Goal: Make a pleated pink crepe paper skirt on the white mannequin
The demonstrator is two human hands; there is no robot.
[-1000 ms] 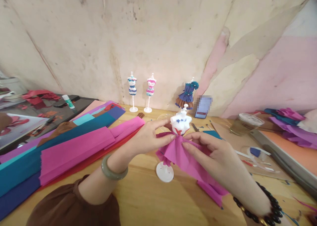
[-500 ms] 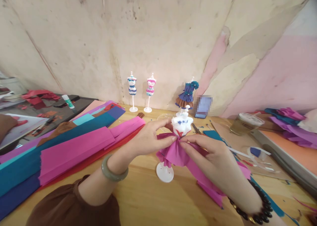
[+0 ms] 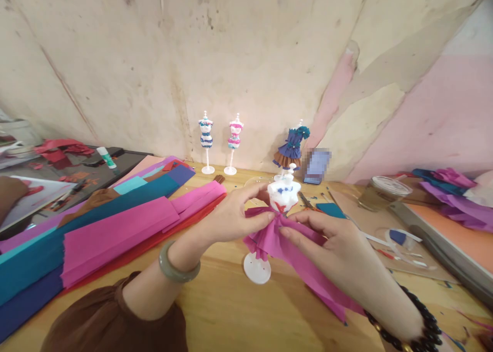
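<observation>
In front of me a small white mannequin (image 3: 284,190) stands upright on a round base, with blue and red marks on its torso. Pink crepe paper (image 3: 265,239) is gathered in folds around its waist, and a long tail of it trails down to the right. My left hand (image 3: 234,213) curls round the mannequin from the left, its thumb pressing the folds at the waist; its other fingertips are hidden behind the torso. On the right, my right hand (image 3: 323,239) pinches the pink paper between thumb and fingers close to the waist.
Two bare mannequins (image 3: 207,141) and one in a blue and brown dress (image 3: 291,146) stand by the wall. A blurred phone (image 3: 316,166) leans there. Folded coloured paper (image 3: 119,239) lies left, beside a glue stick (image 3: 106,158). A lidded cup (image 3: 383,191) stands right.
My right hand has shifted slightly to the right and its thumb and fingers are a little further apart. The folds near the waist have spread somewhat. My left hand stays put.
</observation>
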